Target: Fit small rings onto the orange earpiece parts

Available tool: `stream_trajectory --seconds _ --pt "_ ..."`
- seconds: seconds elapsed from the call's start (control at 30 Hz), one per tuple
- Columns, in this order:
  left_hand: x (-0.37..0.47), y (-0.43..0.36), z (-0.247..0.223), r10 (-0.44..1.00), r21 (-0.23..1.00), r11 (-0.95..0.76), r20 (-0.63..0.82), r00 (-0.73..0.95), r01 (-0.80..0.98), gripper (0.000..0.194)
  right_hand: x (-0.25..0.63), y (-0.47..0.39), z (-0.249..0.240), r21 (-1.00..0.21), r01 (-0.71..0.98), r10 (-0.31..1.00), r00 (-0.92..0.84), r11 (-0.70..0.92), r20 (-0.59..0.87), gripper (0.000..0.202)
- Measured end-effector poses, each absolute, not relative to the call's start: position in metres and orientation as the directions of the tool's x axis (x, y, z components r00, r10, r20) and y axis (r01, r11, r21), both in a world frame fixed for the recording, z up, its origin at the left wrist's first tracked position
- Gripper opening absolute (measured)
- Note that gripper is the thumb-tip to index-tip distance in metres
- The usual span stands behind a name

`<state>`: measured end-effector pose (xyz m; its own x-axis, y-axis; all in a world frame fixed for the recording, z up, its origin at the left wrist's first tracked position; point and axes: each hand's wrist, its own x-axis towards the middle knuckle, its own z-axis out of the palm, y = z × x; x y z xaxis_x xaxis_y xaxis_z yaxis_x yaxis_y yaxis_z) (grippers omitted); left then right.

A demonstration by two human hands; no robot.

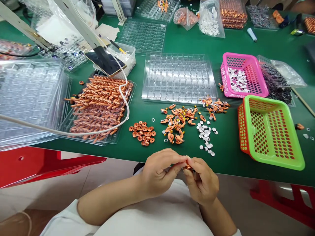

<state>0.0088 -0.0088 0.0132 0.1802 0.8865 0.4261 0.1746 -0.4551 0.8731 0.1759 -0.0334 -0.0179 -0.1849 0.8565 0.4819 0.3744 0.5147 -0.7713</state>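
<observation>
My left hand (pixel 161 170) and my right hand (pixel 203 180) meet at the table's front edge, fingertips pinched together. Between them shows a small copper-coloured part (pixel 188 166), mostly hidden by the fingers; it sits in my right hand's pinch, and my left fingertips press against it. Beyond my hands lie a cluster of copper-coloured round caps (pixel 142 132), a heap of orange curved parts with yellow bits (pixel 178 123) and a scatter of white discs (pixel 206 134). A white ring (pixel 153 120) lies near the caps.
A clear compartment tray (pixel 178 78) stands behind the heaps. To the right are a pink basket (pixel 263 83) with white pieces and a green basket (pixel 292 144). Copper-coloured parts (pixel 98 98) fill trays at left, crossed by a white cable (pixel 103 133). A phone (pixel 107 62) lies behind.
</observation>
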Motion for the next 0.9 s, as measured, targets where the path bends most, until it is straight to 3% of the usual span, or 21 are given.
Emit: stream_trajectory --seconds 0.43,0.9 --pt "0.004 -0.011 0.016 0.908 0.922 -0.37 0.333 0.256 0.115 0.028 0.177 -0.035 -0.036 -0.756 0.296 0.811 -0.181 0.584 0.556 0.049" --pt "0.002 -0.012 0.015 0.912 0.932 -0.353 0.323 0.254 0.082 0.029 0.168 -0.033 -0.035 -0.728 0.326 0.792 -0.134 0.603 0.596 0.04"
